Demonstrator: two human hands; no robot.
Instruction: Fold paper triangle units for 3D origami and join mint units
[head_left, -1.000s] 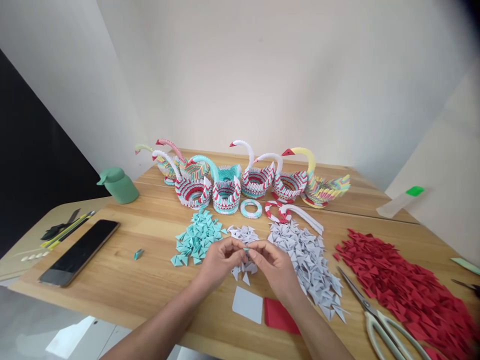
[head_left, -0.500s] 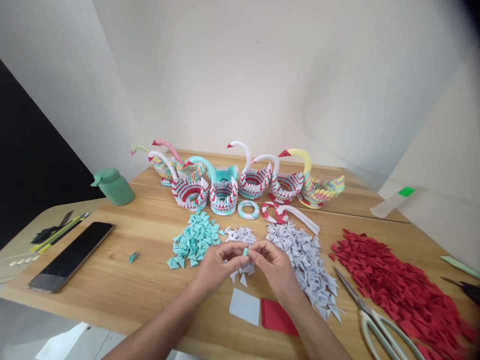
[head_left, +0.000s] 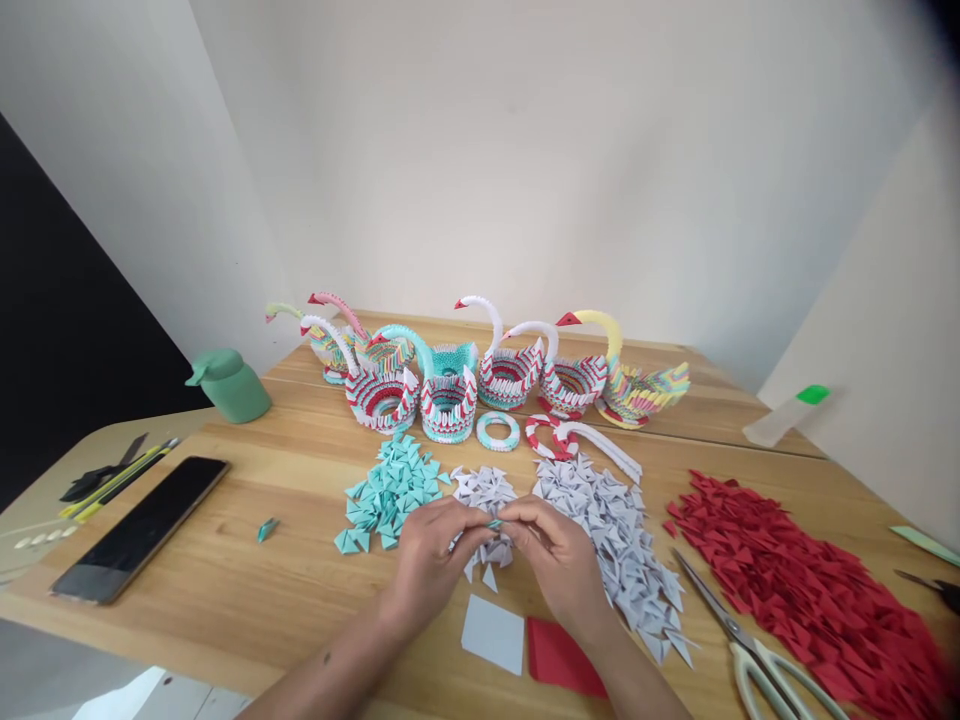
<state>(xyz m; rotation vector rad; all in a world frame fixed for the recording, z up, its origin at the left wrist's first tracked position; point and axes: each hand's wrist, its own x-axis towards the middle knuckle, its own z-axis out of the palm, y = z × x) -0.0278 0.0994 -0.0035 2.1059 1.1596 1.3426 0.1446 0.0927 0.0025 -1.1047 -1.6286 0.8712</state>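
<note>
A small teal paper piece is pinched between the fingertips of my left hand and my right hand. Both hands are above the small pile of white folded pieces, partly covering it. To the left lies a pile of teal triangles, to the right a larger white pile. Nearer me are a white paper square and red paper, the latter partly behind my right forearm. One more teal piece lies apart at the left.
Several paper swans stand at the back, with a teal-white ring and a red-white ring before them. Scissors and a red pile lie right; a phone and green container left.
The teal piece has turned in my fingers and now looks thinner and flatter. My hands sit slightly lower in view, and the whole scene has shifted down a little.
</note>
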